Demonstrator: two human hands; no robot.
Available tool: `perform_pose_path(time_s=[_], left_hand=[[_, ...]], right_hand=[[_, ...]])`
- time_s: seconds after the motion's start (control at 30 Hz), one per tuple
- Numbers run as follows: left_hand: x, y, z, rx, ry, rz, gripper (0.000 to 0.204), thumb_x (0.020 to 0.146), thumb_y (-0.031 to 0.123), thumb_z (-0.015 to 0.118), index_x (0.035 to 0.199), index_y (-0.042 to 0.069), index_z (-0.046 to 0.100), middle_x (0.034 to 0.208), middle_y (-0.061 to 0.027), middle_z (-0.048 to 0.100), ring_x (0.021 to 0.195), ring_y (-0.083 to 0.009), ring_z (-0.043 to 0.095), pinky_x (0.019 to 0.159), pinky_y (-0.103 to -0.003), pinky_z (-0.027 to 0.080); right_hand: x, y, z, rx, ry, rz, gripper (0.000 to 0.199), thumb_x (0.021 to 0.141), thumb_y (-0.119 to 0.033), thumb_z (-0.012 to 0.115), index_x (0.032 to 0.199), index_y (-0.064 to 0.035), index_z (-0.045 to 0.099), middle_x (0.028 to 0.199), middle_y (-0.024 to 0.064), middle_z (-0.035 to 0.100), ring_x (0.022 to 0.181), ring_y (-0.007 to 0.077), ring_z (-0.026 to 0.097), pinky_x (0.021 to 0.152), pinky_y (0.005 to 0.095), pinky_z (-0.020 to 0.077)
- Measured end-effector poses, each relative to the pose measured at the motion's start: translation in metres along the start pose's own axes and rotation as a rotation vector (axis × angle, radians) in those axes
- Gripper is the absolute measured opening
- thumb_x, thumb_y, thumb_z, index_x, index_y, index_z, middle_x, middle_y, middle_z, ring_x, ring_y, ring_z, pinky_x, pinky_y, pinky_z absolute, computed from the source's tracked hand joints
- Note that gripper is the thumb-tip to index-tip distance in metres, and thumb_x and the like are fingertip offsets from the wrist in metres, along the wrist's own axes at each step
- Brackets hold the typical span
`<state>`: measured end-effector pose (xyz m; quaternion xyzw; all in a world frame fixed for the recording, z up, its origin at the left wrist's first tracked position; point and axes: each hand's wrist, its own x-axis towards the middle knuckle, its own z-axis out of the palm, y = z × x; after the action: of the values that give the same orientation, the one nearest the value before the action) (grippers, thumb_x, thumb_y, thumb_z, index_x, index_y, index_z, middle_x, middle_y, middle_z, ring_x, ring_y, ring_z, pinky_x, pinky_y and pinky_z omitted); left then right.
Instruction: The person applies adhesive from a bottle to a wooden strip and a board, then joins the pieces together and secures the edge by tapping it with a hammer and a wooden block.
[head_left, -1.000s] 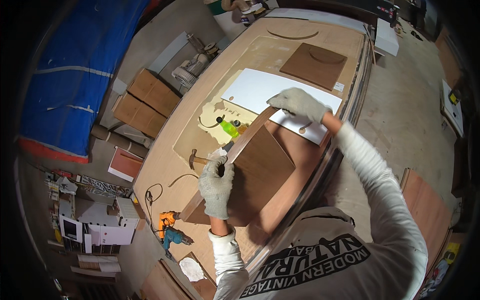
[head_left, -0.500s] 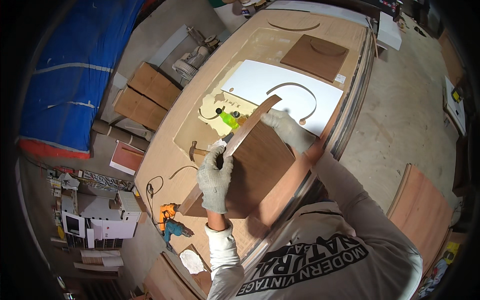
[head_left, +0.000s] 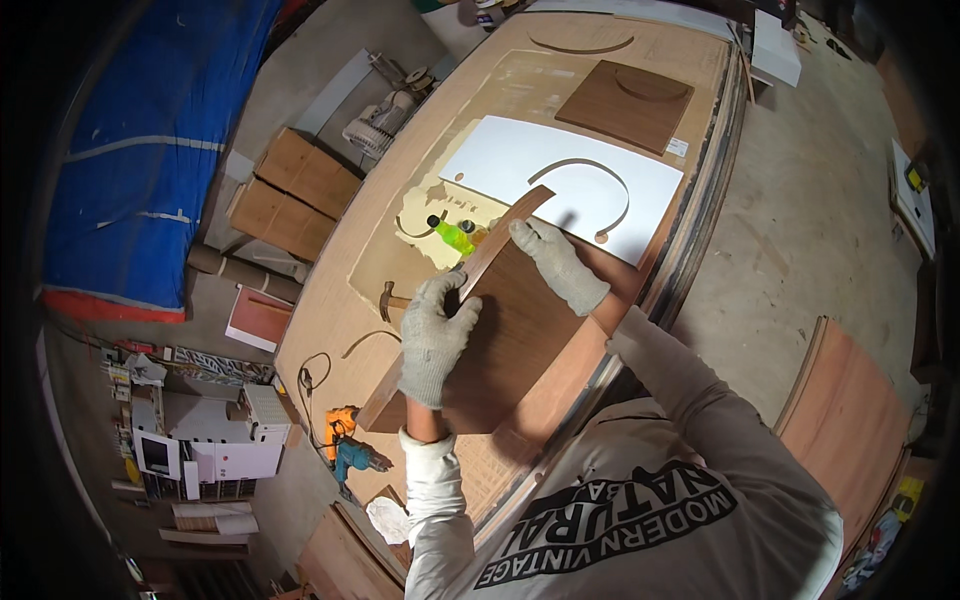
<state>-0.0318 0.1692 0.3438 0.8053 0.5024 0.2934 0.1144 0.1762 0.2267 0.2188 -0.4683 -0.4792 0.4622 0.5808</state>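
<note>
A brown wood-grain panel (head_left: 520, 330) stands tilted on the workbench in front of me. A curved brown edging strip (head_left: 520, 212) runs along its upper edge, and its far end sticks out past the panel. My left hand (head_left: 437, 335), in a grey knit glove, is closed over that edge, thumb on the face side. Farther along, my gloved right hand (head_left: 562, 268) grips the panel's edge by the strip, fingers bent; its fingertips are partly hidden. Beyond the left hand lie a hammer (head_left: 388, 300) and a bright green bottle (head_left: 455, 234) with a black cap.
A white panel (head_left: 500, 165), a smaller brown panel (head_left: 625, 105) and loose curved strips lie across the workbench (head_left: 335, 265). An orange and teal power tool (head_left: 350, 450) with a cord rests at its left corner. Cardboard boxes (head_left: 290, 205) stand left; boards (head_left: 840, 410) lean right.
My left hand has slid a little farther up the edge and closed over it. My right hand has shifted slightly left and nearer along the edge.
</note>
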Motion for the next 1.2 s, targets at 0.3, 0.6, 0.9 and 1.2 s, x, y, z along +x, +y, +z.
perform_pose_path(time_s=[0.3,0.6,0.9,1.2], left_hand=[[0.015,0.005,0.024,-0.026,0.053,-0.073,0.023,0.088,0.012,0.082,0.106,-0.001,0.078,0.1,-0.0164,0.077,0.093,-0.0248,0.074,0.086,-0.036,0.058],[0.012,-0.001,0.033,0.03,0.127,-0.018,0.022,0.089,0.013,0.082,0.105,-0.002,0.078,0.099,-0.0164,0.077,0.087,-0.0228,0.075,0.082,-0.035,0.059],[0.013,0.001,0.035,0.027,0.159,-0.026,0.017,0.087,0.016,0.08,0.098,0.004,0.077,0.1,-0.0158,0.077,0.095,-0.0338,0.074,0.087,-0.042,0.058],[0.019,0.01,0.036,0.173,0.143,0.02,0.024,0.088,0.022,0.08,0.106,0.007,0.076,0.107,-0.014,0.077,0.097,-0.0332,0.074,0.087,-0.042,0.058]], right_hand=[[-0.017,-0.017,-0.005,-0.027,0.014,0.06,0.056,0.105,-0.054,0.055,0.131,-0.005,0.066,0.119,0.0209,0.071,0.114,0.0353,0.066,0.1,0.0415,0.0503],[-0.012,-0.01,-0.009,-0.088,-0.047,-0.102,0.035,0.106,-0.033,0.062,0.124,-0.0043,0.067,0.115,0.0198,0.071,0.112,0.0362,0.067,0.096,0.0392,0.0531],[-0.003,0.008,-0.007,0.05,-0.043,-0.166,0.036,0.108,-0.028,0.061,0.127,0.0014,0.066,0.119,0.0137,0.074,0.113,0.0213,0.067,0.098,0.0354,0.0523],[-0.012,0.001,-0.023,0.099,-0.145,0.084,0.048,0.106,-0.023,0.063,0.146,0.0033,0.056,0.135,0.01,0.067,0.125,0.0156,0.058,0.109,0.0296,0.0447]])
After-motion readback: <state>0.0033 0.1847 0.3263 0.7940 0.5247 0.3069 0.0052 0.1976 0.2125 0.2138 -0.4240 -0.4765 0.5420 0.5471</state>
